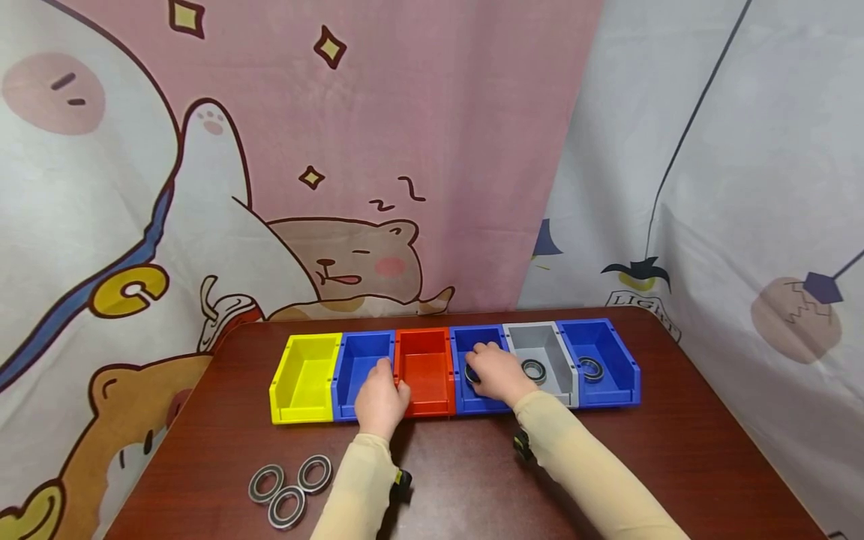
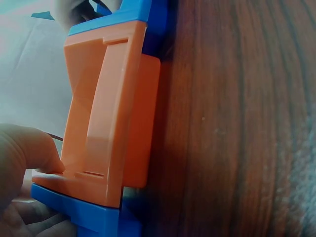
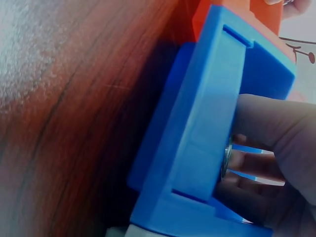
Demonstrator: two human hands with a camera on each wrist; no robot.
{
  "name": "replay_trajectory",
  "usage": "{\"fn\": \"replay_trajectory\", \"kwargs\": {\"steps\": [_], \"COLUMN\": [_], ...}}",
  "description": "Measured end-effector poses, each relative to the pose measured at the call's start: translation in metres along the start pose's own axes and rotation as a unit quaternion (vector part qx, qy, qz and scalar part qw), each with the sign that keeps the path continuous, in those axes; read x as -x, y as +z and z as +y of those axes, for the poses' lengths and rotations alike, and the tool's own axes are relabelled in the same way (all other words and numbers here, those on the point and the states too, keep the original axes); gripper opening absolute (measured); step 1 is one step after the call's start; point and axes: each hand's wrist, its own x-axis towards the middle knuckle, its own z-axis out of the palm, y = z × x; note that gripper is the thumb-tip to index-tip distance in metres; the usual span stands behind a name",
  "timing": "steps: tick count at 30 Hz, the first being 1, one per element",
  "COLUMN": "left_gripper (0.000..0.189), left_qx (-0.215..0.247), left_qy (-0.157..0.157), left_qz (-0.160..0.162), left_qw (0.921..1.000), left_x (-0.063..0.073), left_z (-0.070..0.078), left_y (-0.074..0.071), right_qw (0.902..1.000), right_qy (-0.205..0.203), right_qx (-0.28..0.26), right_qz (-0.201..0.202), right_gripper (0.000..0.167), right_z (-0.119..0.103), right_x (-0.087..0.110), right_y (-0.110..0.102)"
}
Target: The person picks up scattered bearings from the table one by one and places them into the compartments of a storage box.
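Note:
My right hand (image 1: pixel 499 370) reaches down into a blue bin (image 1: pixel 466 339) right of the red one. Its fingers hold a metal ball bearing (image 1: pixel 471 374) inside; the right wrist view shows the bearing's thin edge (image 3: pixel 226 157) among the fingers, mostly hidden. My left hand (image 1: pixel 380 401) straddles the wall between another blue bin (image 1: pixel 365 346) and the red bin (image 1: pixel 424 367). In the left wrist view the thumb (image 2: pixel 42 150) presses the red bin's side while the fingers lie over the blue side, pinching the wall.
One bearing (image 1: pixel 534 360) lies in the grey bin (image 1: pixel 548 345), another (image 1: pixel 591 360) in the far-right blue bin (image 1: pixel 617 375). A yellow bin (image 1: pixel 307 375) ends the row on the left. Three bearings (image 1: pixel 287 493) touch one another on the brown table (image 1: pixel 466 480), front left.

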Motion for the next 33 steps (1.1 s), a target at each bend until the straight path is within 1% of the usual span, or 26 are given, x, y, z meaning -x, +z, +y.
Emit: {"fn": "replay_trajectory", "kwargs": {"steps": [8,13,19,24,26,33], "left_gripper": [0.041,0.041,0.043,0.044,0.044,0.041], "left_qx": [-0.001,0.000,0.003,0.002,0.002,0.002], "left_qy": [0.003,0.000,-0.011,-0.014,-0.014,-0.005], "left_qz": [0.002,0.002,-0.015,-0.022,-0.021,-0.003], "left_qw": [1.0000,1.0000,0.9998,0.9997,0.9997,1.0000], "left_x": [0.000,0.000,0.000,0.000,0.000,0.000], "left_z": [0.000,0.001,0.003,0.004,0.004,0.002], "left_y": [0.000,-0.001,-0.002,-0.002,-0.002,-0.001], "right_qw": [0.9995,0.9993,0.9986,0.9985,0.9985,0.9984], "right_qy": [0.004,0.006,0.010,0.010,0.008,0.006], "right_qx": [0.027,0.032,0.043,0.047,0.047,0.052], "right_qz": [-0.012,-0.018,-0.030,-0.028,-0.025,-0.019], "right_gripper": [0.025,0.022,0.016,0.013,0.012,0.012], "right_z": [-0.002,-0.003,-0.003,-0.003,-0.004,-0.007], "right_x": [-0.002,-0.004,-0.007,-0.007,-0.007,-0.004], "right_y": [0.004,0.006,0.010,0.011,0.011,0.011]}}
